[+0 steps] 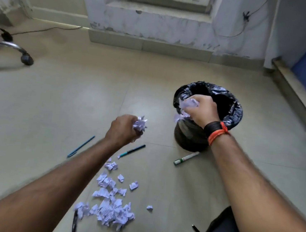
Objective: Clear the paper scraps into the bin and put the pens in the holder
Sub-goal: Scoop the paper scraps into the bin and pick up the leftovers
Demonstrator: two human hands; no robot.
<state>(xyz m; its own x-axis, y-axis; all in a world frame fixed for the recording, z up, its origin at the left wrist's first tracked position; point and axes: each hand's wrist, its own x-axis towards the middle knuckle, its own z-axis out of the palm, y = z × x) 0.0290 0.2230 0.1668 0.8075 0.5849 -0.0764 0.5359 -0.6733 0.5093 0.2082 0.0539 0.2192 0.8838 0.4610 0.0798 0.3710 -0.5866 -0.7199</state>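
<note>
over bin [237, 112], right hand [202, 110] clutches paper scraps [187, 103]; left hand [122, 129] grips another wad [140, 124]; marker [186, 158] label unreadable.

Crumpled white paper scraps [109, 207] lie heaped on the floor [56, 106]. 2 gripped wads hang higher: the left wad [140, 124] short of the upright black-lined bin [232, 109], the right wad [187, 105] over its open mouth. A blue pen [81, 146], a teal-black pen [133, 150] and a green-capped white marker [186, 158] lie flat nearby.
</note>
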